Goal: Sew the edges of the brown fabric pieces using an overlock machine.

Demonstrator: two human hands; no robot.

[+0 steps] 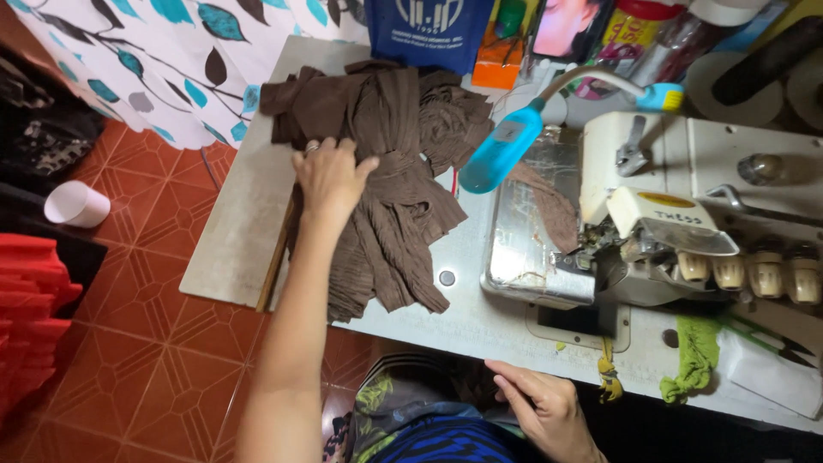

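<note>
At 9 o'clock a white paper cup (76,205) lies on its side on the orange tiled floor (154,343), w/ a stack of red cloth (30,309) just below it, toward 8.

Moving right: the left hand (330,176) is stretched out to approx. 11 o'clock, palm down, fingers spread flat and relaxed, pressing on a heap of brown crinkled fabric pieces (386,171) (no pinch or lift shown, it rests on top). The heap sits on the grey sewing table (480,317), spilling toward the table's near edge, and looks like many loose strips, none stacked neatly.

At 12 o'clock a blue lamp on a bendy neck (501,150) hangs over the table, w/ a blue bag (429,30) behind it.

Bottom centre, approx. 6 o'clock: the right hand (540,403) lies at the table's front edge, fingers loosely curled and touching the edge, holding nothing that I can see.

From 2 to 3 o'clock stands the overlock machine (669,206). 1 brown strip (549,201) lies on its metal plate, running toward the needle area; whether it sits under the foot I can't tell. A green rag (690,356) hangs at 4.

Progress, as a judgement: most of the brown pieces are in the heap, so the bulk looks unsewn; only 1 strip is at the machine, and no finished pile is visible.
</note>
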